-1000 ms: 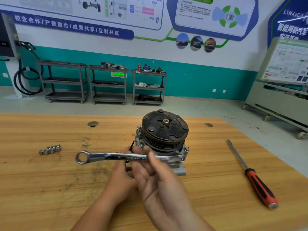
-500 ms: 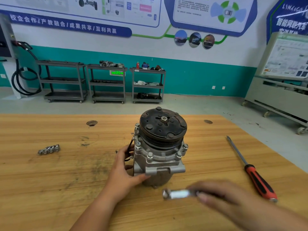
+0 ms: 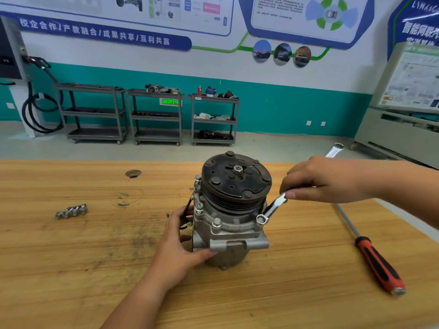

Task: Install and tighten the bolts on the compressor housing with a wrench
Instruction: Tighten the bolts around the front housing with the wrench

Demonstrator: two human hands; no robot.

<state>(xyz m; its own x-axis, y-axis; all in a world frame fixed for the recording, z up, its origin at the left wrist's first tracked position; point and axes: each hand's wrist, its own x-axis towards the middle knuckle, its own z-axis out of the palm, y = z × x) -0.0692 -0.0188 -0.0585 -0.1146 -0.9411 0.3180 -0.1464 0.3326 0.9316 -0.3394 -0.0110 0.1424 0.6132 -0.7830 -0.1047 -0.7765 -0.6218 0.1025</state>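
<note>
A: Hands first. Right hand pinches the wrench partway up its shaft, thumb and fingers curled on it. Left hand grips the side of the compressor housing, thumb along its lower front edge.
B: Ring end?
A: Over the bolt on the housing's right flange. Can't tell if it's fully down on the head. Other bolts sit in the flange, front and left.
B: Housing where?
A: Upright on the wooden table, mid-frame, pulley on top.
B: Risks?
A: My read: a half-seated ring slips and rounds the head. The shaft runs just beside the pulley, so the swing is short and it may knock. The housing stands on end, so with a weak left grip the torque spins or tips it.
B: Clutter?
A: Screwdriver to the right, small metal pieces to the left, both well apart.
</note>
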